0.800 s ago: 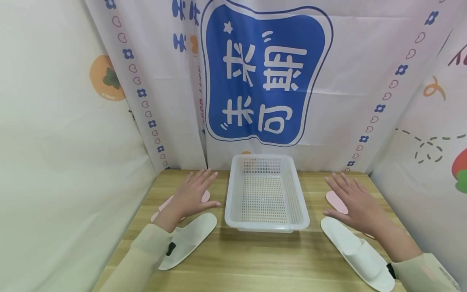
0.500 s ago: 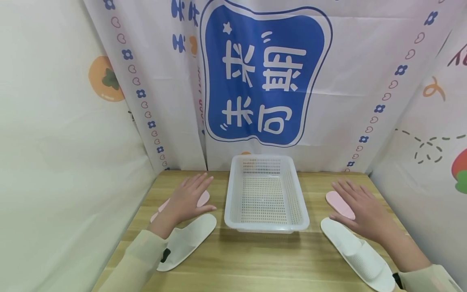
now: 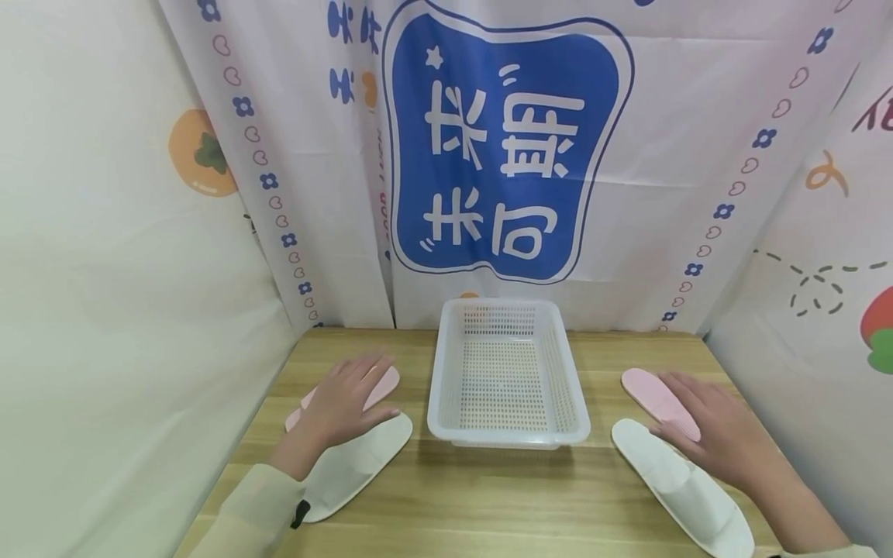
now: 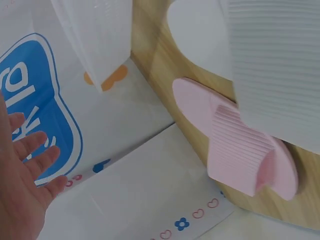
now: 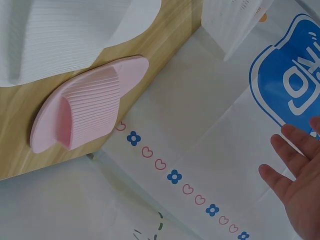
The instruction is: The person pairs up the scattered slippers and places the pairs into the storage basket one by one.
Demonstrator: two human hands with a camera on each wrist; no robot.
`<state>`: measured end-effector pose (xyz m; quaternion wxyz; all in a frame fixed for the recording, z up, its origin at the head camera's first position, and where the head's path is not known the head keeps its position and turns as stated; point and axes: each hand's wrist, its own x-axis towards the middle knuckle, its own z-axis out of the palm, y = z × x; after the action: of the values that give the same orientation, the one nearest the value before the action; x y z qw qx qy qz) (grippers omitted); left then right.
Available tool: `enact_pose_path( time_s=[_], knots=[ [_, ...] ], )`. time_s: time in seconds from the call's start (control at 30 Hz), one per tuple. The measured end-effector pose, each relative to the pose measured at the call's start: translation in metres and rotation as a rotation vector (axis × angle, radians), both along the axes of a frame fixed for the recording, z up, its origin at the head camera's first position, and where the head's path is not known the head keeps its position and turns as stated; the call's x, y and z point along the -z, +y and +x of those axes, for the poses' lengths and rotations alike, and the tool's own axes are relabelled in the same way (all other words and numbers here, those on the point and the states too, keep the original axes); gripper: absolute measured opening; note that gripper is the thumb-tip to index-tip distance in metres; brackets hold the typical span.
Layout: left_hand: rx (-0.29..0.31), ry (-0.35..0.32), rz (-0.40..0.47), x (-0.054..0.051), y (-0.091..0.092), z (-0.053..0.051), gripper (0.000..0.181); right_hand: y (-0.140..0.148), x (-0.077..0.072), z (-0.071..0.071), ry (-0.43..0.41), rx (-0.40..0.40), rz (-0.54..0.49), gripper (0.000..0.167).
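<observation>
My left hand (image 3: 342, 407) hovers above the slippers on the left, fingers spread loosely and holding nothing. Beneath it lie a pink slipper (image 4: 240, 145), partly covered in the head view, and a white slipper (image 3: 363, 467) closer to me. On the right side, my right hand (image 3: 722, 430) is held over another pink slipper (image 5: 85, 105) and a second white slipper (image 3: 687, 488). Its fingers are extended with nothing in them. Between the two pairs stands a white plastic basket (image 3: 438, 387) with perforated walls; nothing lies in it.
The wooden table (image 3: 502, 504) carries everything. A white cloth backdrop (image 3: 649, 232) with a blue printed panel (image 3: 516, 155) hangs at the table's back edge. Pale cloth walls (image 3: 125, 325) close off the left and right sides.
Both hands have come down and back toward me, lower over the slippers. More of the right pink slipper shows now. The slippers and basket have not moved.
</observation>
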<state>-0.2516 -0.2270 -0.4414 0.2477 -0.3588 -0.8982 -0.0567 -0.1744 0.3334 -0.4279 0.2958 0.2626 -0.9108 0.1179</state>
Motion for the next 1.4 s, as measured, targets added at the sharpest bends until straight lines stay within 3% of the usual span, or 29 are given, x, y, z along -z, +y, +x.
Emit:
enact_pose_path(
  time_s=[0.23,0.43,0.7,0.97,1.4],
  knots=[
    [-0.07,-0.034,-0.037,0.013,-0.015,0.013,0.079,0.01,0.012,0.007,-0.003,0.028,-0.042,0.076],
    [-0.124,-0.065,-0.039,0.031,-0.03,0.024,0.08,0.017,0.022,0.014,-0.028,0.078,-0.049,0.078],
    [-0.156,-0.077,0.035,0.055,-0.044,0.038,0.077,0.024,0.044,0.019,-0.168,0.131,-0.085,0.07],
    [-0.237,-0.126,0.037,0.073,-0.052,0.053,0.076,0.027,0.066,0.025,-0.208,0.163,-0.088,0.071],
    [-0.323,-0.137,0.021,0.099,-0.058,0.062,0.087,0.027,0.101,0.029,-0.266,0.203,-0.089,0.074]
  ],
)
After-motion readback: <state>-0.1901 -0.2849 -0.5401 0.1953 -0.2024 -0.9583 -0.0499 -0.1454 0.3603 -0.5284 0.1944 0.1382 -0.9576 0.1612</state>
